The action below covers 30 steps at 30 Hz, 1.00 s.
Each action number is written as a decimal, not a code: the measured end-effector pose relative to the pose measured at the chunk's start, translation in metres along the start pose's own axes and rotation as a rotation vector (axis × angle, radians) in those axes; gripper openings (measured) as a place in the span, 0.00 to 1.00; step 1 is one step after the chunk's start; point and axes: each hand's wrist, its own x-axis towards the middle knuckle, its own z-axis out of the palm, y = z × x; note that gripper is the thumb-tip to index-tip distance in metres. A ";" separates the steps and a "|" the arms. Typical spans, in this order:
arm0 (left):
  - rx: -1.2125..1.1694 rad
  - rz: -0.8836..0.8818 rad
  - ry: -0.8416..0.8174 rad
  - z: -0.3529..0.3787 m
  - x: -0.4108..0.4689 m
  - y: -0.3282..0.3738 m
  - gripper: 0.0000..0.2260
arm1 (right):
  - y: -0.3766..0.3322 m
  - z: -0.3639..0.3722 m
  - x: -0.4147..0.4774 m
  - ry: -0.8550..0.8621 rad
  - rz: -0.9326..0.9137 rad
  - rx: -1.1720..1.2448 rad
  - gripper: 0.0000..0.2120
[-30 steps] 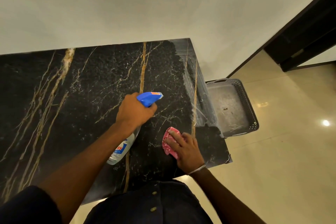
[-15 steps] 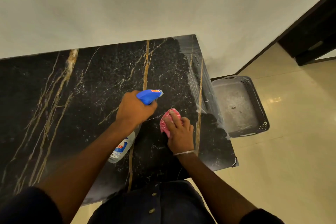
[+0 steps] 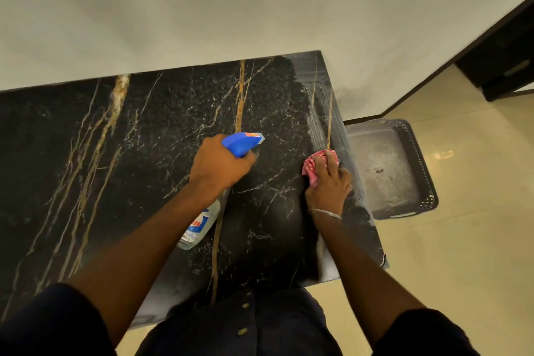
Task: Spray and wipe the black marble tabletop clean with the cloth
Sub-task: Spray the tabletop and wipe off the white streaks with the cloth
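There were two hands at mid-frame, the left hand (image 3: 219, 166) and the right hand (image 3: 328, 188). There was one spray bottle (image 3: 199, 228), one pink cloth (image 3: 310, 169), one black marble surface (image 3: 161, 130), one dark perforated basket (image 3: 424, 182) at the right of the frame, and one thin bracelet (image 3: 326, 213).

Black marble tabletop (image 3: 144, 159), gold veins; pink cloth (image 3: 310, 171) near right edge.

The cloth (image 3: 310, 169) lies on the marble tabletop (image 3: 144, 167) close to its right edge, midway between front and back edges, under the right hand (image 3: 329, 185). To its left, the left hand (image 3: 219, 165) holds the spray bottle (image 3: 241, 143) over the tabletop's middle. A basket (image 3: 419, 170) sits on the floor (image 3: 462, 254) just beside the right edge, near the wall (image 3: 202, 9) behind.
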 end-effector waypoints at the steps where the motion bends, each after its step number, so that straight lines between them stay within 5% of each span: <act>1: -0.008 -0.010 0.005 -0.001 0.002 -0.001 0.10 | -0.014 0.004 -0.003 -0.019 -0.032 -0.002 0.27; 8: -0.025 -0.033 0.028 -0.008 0.019 -0.004 0.10 | -0.049 0.012 0.010 -0.209 -0.443 -0.025 0.28; 13: -0.043 -0.042 -0.004 -0.014 0.030 -0.004 0.08 | 0.007 -0.002 0.057 -0.106 -0.190 -0.048 0.29; 18: -0.041 -0.031 0.002 -0.016 0.039 -0.005 0.08 | -0.025 -0.001 0.065 -0.009 0.036 -0.013 0.25; 26: -0.055 -0.068 0.039 -0.012 0.058 -0.010 0.09 | -0.085 0.027 0.069 -0.208 -0.494 -0.024 0.25; 30: -0.057 -0.027 0.027 -0.015 0.073 -0.012 0.09 | -0.039 0.014 0.114 -0.144 -0.370 -0.127 0.26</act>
